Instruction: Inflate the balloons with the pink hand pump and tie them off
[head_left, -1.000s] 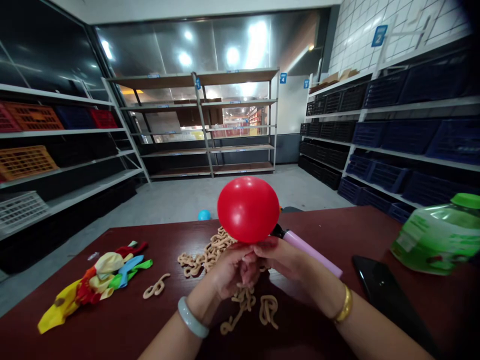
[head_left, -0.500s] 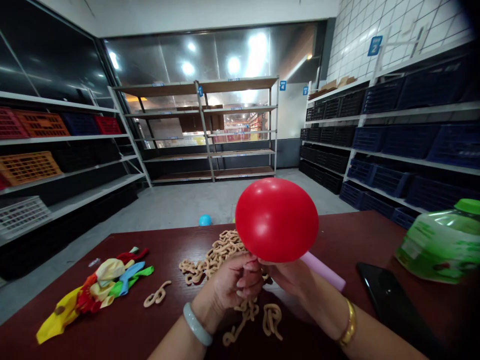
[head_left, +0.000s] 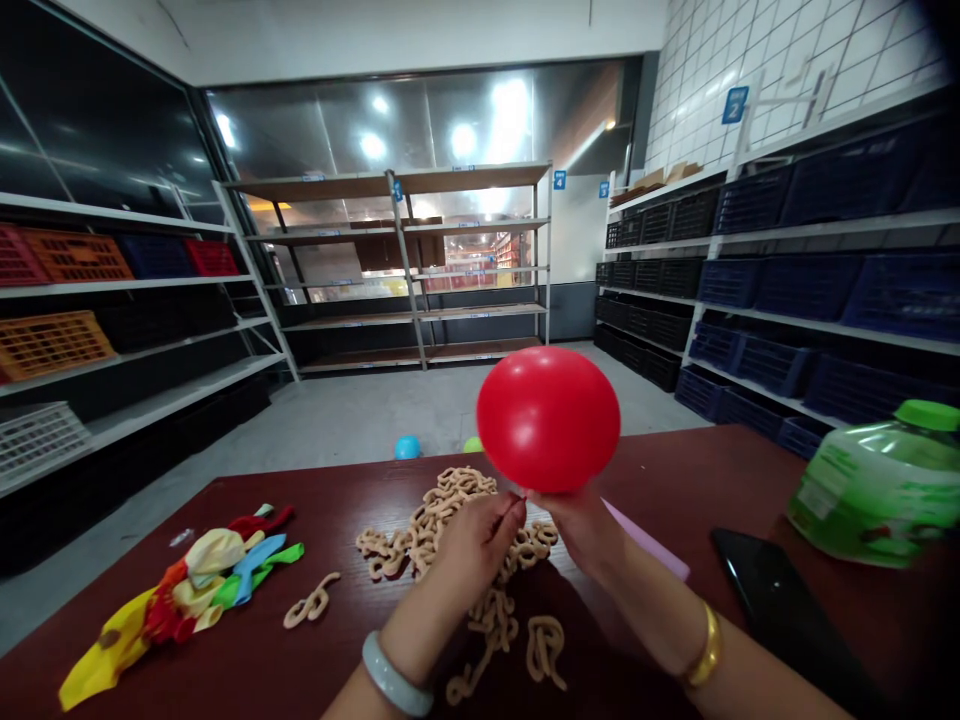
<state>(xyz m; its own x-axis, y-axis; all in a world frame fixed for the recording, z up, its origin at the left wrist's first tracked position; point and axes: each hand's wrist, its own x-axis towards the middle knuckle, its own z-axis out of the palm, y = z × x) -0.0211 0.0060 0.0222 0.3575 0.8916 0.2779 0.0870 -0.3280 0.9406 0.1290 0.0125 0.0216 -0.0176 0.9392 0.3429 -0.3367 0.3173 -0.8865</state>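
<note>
Farthest left on the dark red, wood-grained tabletop (head_left: 675,470) lies a heap of limp balloons (head_left: 195,585), flat wrinkled rubber in yellow, red, cream, blue and green. Just right of it sits one loose loop (head_left: 311,603) of tan, knotted cord. Beyond that a bigger pile (head_left: 442,510) of the same twisted cord spreads toward the far edge and trails down between the forearms. Above the pile the balloon (head_left: 547,418) is held in the air. It is red, glossy and smooth, round but a little wider than tall, with its neck pointing down. Behind the right wrist a pale pink tube (head_left: 649,545) lies slantwise, smooth and matte. Further right a flat black phone (head_left: 780,600) lies shiny on the wood. At the edge stands a tilted bottle (head_left: 877,490) of translucent green plastic with a green cap.

The left hand (head_left: 472,545) reaches up from below, a pale stone bangle (head_left: 394,680) on its wrist. Its grip is pressed together, thumb and fingertips pinching the balloon's neck. The right hand (head_left: 574,520) rises just beside it, a gold bangle (head_left: 705,650) on its wrist. Its grip is likewise closed on the neck right under the balloon's body, and the fingertips of both hands meet there.
</note>
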